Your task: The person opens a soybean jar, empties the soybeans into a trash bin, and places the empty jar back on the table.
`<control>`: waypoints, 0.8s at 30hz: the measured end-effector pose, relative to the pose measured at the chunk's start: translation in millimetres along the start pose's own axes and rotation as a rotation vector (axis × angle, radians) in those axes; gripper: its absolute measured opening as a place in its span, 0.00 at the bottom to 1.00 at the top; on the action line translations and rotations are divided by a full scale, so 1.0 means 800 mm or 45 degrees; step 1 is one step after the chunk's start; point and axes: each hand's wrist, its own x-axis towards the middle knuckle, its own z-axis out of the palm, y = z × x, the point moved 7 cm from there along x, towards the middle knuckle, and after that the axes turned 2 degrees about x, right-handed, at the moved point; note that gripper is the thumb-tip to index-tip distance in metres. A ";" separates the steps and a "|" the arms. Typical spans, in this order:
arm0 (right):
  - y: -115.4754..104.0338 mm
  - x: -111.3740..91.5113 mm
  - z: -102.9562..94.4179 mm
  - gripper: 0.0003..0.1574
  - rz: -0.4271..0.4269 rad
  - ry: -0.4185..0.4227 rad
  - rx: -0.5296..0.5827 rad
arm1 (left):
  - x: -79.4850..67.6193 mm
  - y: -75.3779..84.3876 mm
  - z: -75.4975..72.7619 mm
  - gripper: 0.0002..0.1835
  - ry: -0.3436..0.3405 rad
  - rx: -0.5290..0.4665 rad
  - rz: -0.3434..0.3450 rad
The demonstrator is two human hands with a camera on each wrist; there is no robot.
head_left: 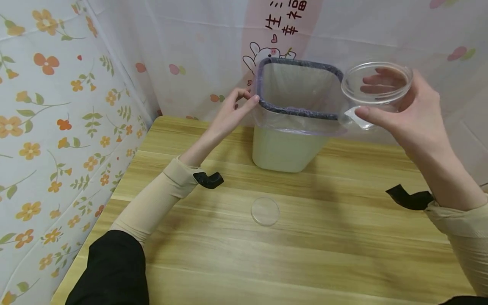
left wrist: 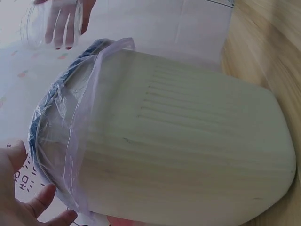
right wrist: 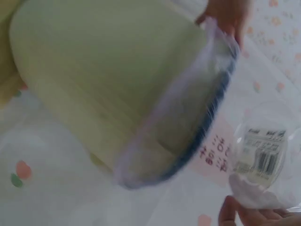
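Note:
My right hand (head_left: pixel 423 110) grips a clear round plastic jar (head_left: pixel 375 98) beside the upper right of a waste bin, with fingers behind it and the thumb in front. In the right wrist view the jar (right wrist: pixel 259 160) shows a printed barcode label (right wrist: pixel 261 153) and something white at its lower end. The pale green waste bin (head_left: pixel 287 148) stands upright, with a thin clear bag (head_left: pixel 301 120) folded over its dark blue rim (head_left: pixel 305 112). My left hand (head_left: pixel 234 108) rests at the bin's left rim, fingers loosely bent and apart in the left wrist view.
A clear round disc (head_left: pixel 264 211), like a lid, lies flat on the wooden table (head_left: pixel 236 254) in front of the bin. Behind stands a white curtain (head_left: pixel 198 46) with a rabbit print. Flowered cloth (head_left: pixel 57 140) hangs along the left side.

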 end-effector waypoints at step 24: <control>0.178 -0.136 0.071 0.57 0.087 -0.347 -0.227 | -0.090 -0.006 0.003 0.40 -0.032 0.431 0.154</control>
